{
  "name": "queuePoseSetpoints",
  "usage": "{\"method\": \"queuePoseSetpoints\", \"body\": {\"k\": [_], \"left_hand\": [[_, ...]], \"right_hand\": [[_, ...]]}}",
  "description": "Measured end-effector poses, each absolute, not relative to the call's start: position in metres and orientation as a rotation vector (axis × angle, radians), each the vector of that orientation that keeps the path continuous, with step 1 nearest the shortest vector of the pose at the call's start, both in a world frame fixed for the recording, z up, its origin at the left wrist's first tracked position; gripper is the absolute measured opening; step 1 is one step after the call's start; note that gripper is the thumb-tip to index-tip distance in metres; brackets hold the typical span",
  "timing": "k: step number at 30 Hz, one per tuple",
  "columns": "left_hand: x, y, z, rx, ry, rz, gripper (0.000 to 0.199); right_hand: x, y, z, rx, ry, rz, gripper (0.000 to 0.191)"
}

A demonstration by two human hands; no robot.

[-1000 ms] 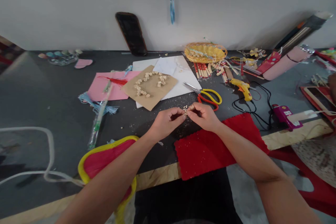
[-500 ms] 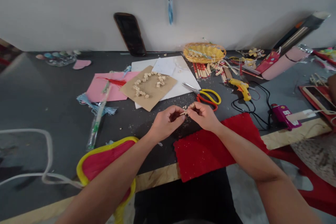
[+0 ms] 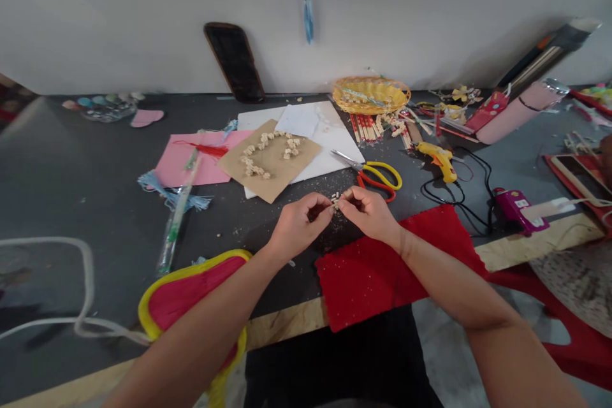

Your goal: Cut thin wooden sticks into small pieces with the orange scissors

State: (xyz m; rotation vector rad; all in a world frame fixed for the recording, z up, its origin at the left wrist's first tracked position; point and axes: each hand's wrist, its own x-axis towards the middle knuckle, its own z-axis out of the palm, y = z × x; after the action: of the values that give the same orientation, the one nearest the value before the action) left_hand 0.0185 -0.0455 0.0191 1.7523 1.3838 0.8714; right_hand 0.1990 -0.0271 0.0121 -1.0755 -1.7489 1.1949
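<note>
Fragment (image 3: 335, 204), pale and tiny, sat between the fingertips of both hands, just above the tabletop. The left hand (image 3: 301, 224) pinched it with thumb and forefinger; the right hand (image 3: 369, 213) pinched at its other side, fingers curled. Fingertips hid most of it. More pale bits (image 3: 335, 195) lay just beyond, among scattered crumbs.

Right forearm passed over a red cloth (image 3: 363, 280). Scissors (image 3: 359, 167) lay beyond the right hand, blades reaching onto a white sheet (image 3: 329, 156). Brown paper (image 3: 277, 172) overlapped that sheet and bore a curved row of pale clusters (image 3: 248, 156).

Surface: dark grey tabletop (image 3: 119, 204), cluttered, wood strip (image 3: 291, 317) along the near edge. Yellow glue gun (image 3: 440, 161) and basket (image 3: 344, 105) stood farther right. Room: plain pale wall (image 3: 143, 19) behind; phone (image 3: 236, 64) propped against it, blue tassel (image 3: 308, 20) hanging.

Against one second earlier: the scene sat slightly further left in view; both hands kept nearly the same pose, and scissors and cloth had not been moved.
</note>
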Motion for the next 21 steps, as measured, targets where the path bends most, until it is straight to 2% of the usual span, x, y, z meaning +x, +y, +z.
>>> {"method": "queuePoseSetpoints", "body": {"k": [21], "left_hand": [[0.0185, -0.0463, 0.0176, 1.787, 1.421, 0.884, 0.015]], "right_hand": [[0.2020, -0.0243, 0.0110, -1.064, -1.810, 1.139, 0.021]]}}
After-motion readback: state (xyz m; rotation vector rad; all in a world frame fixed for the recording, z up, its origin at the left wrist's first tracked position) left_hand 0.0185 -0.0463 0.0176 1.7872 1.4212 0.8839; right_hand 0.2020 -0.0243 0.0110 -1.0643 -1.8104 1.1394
